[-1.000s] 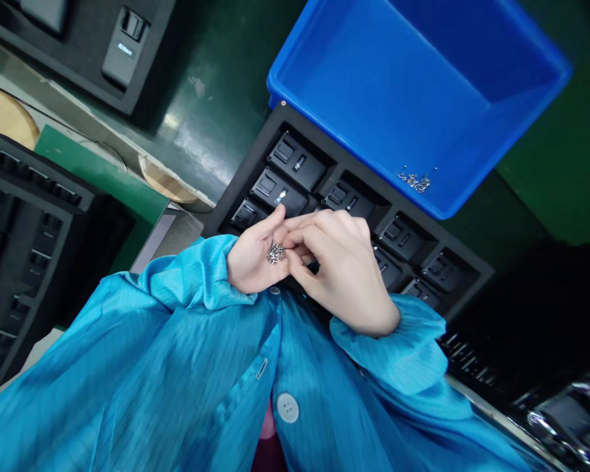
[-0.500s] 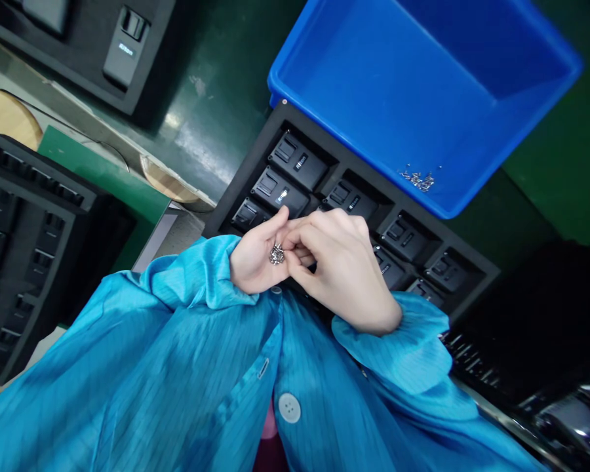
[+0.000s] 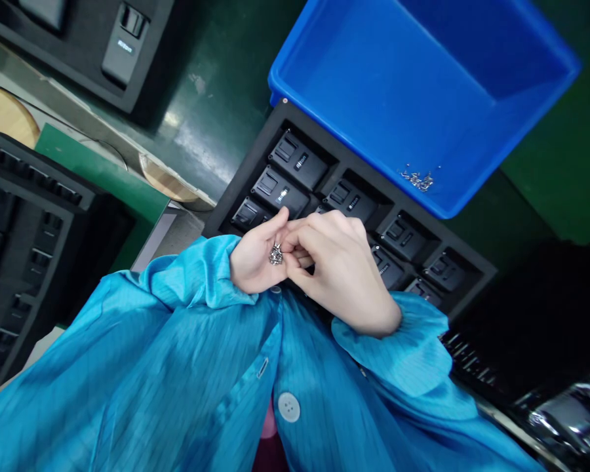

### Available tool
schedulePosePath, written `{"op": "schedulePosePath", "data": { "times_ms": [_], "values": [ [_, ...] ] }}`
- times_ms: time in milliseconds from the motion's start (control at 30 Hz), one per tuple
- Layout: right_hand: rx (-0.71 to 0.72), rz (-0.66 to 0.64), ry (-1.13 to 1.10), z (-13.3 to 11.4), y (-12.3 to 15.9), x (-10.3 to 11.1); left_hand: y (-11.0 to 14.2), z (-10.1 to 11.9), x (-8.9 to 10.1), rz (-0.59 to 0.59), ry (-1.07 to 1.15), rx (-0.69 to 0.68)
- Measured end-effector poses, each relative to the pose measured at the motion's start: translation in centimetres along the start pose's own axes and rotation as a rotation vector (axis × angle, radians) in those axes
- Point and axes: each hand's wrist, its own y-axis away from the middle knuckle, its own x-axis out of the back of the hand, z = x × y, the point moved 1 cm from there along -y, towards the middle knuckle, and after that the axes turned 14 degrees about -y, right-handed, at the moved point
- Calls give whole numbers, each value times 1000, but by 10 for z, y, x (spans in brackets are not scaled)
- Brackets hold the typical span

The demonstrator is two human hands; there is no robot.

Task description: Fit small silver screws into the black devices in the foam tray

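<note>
My left hand is turned palm up and cupped around a small pile of shiny metal screws. Over its fingers reaches my right hand, with thumb and forefinger drawn together in a pinch at the edge of the pile. Whatever sits between those fingertips is too small to make out. Beneath both hands lies a black foam tray, with black devices such as this one in its compartments. My hands cover part of the tray.
A blue bin stands beyond the tray, with loose small screws in its near corner. Another foam tray is at the upper left, and stacked trays stand at the left. Dark, shiny parts are at the lower right.
The right fingertips have shifted very slightly at the screw pile. The left hand, tray and bin look the same.
</note>
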Motion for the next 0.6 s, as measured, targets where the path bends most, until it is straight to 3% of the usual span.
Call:
{"op": "schedulePosePath", "data": {
  "times_ms": [167, 267, 400, 600],
  "values": [
    [74, 250, -87, 7, 8, 22, -1, 7, 1, -3, 51, 20],
    [-12, 388, 29, 26, 11, 32, 0, 18, 8, 62, 82, -72],
    [-68, 299, 210, 57, 6, 22, 6, 35, 17, 91, 93, -219],
    [-67, 182, 378, 74, -10, 2, 12, 42, 19, 124, 72, -259]
  ]
}}
